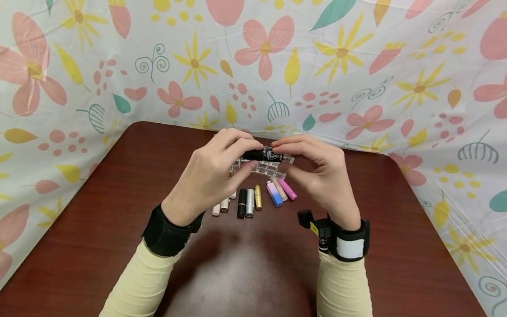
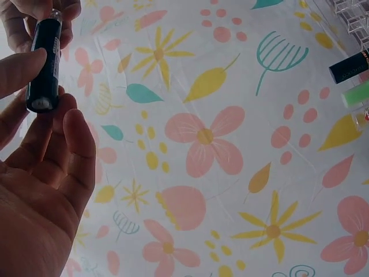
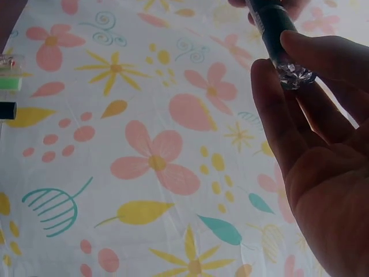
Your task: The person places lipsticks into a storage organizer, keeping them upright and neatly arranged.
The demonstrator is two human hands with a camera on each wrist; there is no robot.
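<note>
A black lipstick tube (image 1: 263, 155) with pale print and a clear, faceted end is held level, above the table and in front of a clear organizer. My left hand (image 1: 218, 174) pinches its black end between thumb and fingers. At the clear end (image 3: 295, 76), the thumb and fingertips of my right hand (image 1: 317, 169) grip the tube from the other side. In the left wrist view the tube (image 2: 45, 66) points away, its flat black base towards the camera and my left fingers (image 2: 75, 138) around it.
The clear compartment organizer (image 1: 267, 169) stands behind the hands, partly hidden. Several lipsticks lie nearer on the brown table (image 1: 99, 211), among them a black one (image 1: 241, 204), a silver one (image 1: 250, 203), a gold one (image 1: 258, 197) and a pink one (image 1: 287, 189). Flowered cloth (image 1: 245, 66) surrounds the table.
</note>
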